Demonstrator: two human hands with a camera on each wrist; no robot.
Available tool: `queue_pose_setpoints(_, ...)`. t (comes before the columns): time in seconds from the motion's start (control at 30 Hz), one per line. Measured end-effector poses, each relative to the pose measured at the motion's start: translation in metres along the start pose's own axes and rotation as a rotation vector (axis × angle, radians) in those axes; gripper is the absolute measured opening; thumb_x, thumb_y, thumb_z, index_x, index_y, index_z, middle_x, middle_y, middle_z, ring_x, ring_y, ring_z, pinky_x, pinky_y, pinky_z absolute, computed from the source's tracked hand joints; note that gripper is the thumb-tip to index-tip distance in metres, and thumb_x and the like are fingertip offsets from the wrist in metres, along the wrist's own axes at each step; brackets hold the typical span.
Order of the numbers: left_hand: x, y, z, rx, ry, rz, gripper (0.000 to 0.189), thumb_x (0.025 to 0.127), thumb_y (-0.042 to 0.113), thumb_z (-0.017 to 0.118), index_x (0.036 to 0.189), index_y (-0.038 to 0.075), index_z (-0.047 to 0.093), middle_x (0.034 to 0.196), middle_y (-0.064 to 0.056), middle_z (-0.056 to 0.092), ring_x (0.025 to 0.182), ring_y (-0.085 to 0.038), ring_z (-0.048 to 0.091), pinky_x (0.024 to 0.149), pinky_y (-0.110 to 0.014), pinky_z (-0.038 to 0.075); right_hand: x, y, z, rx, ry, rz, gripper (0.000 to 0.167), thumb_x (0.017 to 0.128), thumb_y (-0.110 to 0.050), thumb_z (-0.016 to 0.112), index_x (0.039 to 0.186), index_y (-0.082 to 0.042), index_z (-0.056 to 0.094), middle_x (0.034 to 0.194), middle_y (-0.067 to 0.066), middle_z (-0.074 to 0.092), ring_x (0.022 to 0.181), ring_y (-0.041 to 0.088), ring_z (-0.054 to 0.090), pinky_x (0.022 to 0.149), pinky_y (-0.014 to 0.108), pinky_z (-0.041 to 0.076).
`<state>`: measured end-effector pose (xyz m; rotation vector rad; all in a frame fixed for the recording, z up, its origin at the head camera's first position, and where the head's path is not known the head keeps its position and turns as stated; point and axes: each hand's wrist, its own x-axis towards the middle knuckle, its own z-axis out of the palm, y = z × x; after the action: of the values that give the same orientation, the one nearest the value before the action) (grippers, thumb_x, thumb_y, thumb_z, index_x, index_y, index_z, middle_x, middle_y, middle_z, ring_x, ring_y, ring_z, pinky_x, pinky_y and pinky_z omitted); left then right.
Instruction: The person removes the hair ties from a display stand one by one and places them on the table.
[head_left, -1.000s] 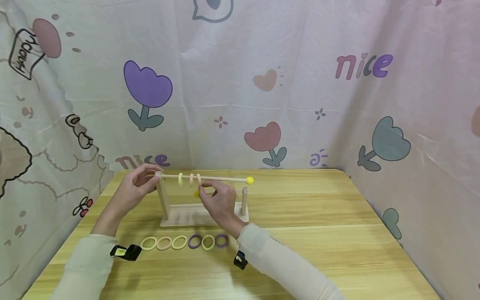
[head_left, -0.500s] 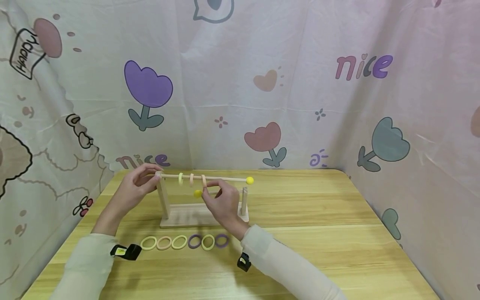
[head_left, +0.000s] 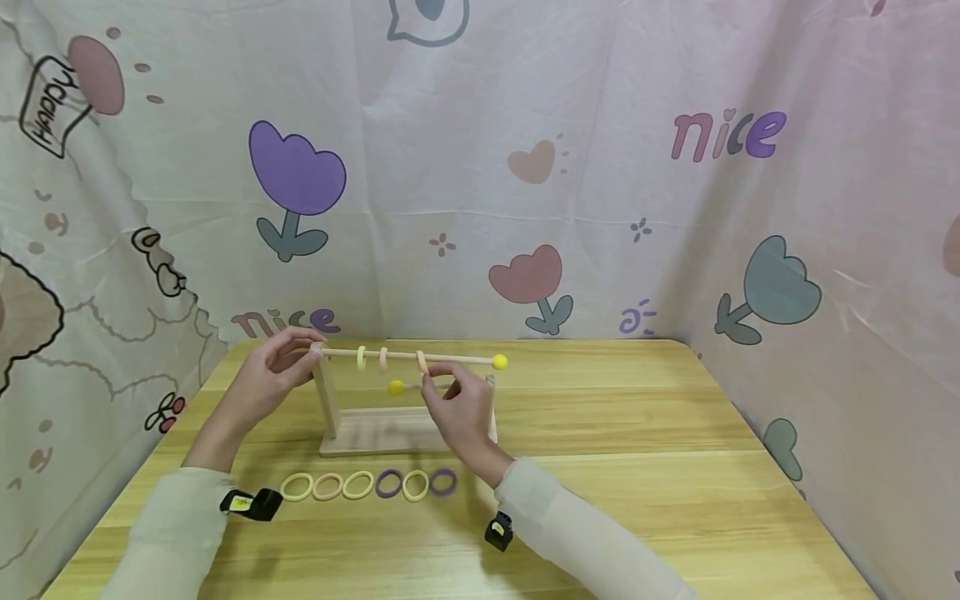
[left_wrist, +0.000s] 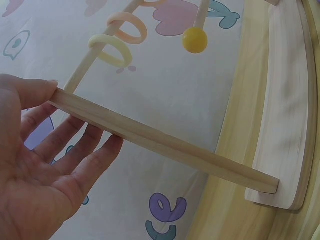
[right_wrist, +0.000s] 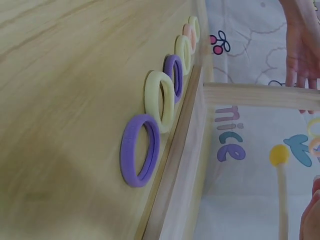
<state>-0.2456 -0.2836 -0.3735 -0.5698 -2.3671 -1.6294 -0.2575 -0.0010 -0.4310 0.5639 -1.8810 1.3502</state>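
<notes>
A wooden stand (head_left: 375, 429) holds an upper rod (head_left: 465, 359) tipped with a yellow ball (head_left: 499, 362). My left hand (head_left: 266, 375) grips the top of its left post (left_wrist: 165, 145), thumb on one side and fingertips on the other. With thumb and finger, my right hand (head_left: 462, 410) pinches a peach hair tie (head_left: 422, 362) hanging around the rod, about midway along. Nearer the left post, a pale yellow hair tie (left_wrist: 111, 52) and a pink one (left_wrist: 131, 27) also encircle the rod. In the right wrist view, only a sliver of the right hand shows.
Several hair ties lie in a row before the stand, with a purple one (right_wrist: 129, 155) at the right end and a yellow one (head_left: 283, 488) at the left. A lower rod with a yellow ball (head_left: 395, 388) points left. A patterned cloth (head_left: 450, 167) hangs behind the table (head_left: 637, 467).
My right hand has moved right, sliding the peach hair tie along the rod, away from the other two. The left hand has kept its place on the post.
</notes>
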Motion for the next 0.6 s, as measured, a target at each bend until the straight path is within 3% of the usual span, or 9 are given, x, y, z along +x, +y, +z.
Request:
queue_pose_setpoints(0.33,0.000,0.000,0.000,0.014,0.002,0.005,0.019,0.106,0.011,0.057,0.125,0.012,0.060,0.113,0.018,0.066,0.105,0.006,0.067,0.081,-0.016,0.060,-0.001,0.011,-0.017,0.085,0.041,0.036,0.010,0.083,0.001,0.080,0.091,-0.005,0.079,0.078,0.011,0.076,0.043,0.005,0.043,0.042,0.011,0.036)
queue_pose_setpoints(0.5,0.000,0.000,0.000,0.012,0.005,0.006,0.019,0.106,0.011,0.057,0.125,0.011,0.060,0.113,0.017,0.066,0.105,0.005,0.067,0.081,-0.016,0.060,0.005,-0.010,-0.032,0.092,0.061,0.033,0.011,0.079,0.012,0.079,0.088,0.006,0.076,0.078,0.021,0.074,0.040,0.022,0.043,0.041,0.013,0.033)
queue_pose_setpoints(0.6,0.000,0.000,0.000,0.012,0.004,0.002,0.020,0.106,0.012,0.057,0.126,0.010,0.060,0.113,0.018,0.066,0.106,0.005,0.067,0.081,-0.017,0.060,0.007,-0.019,-0.039,0.104,0.058,0.031,0.012,0.078,0.016,0.077,0.087,0.009,0.074,0.078,0.023,0.073,0.041,0.019,0.042,0.041,0.013,0.032)
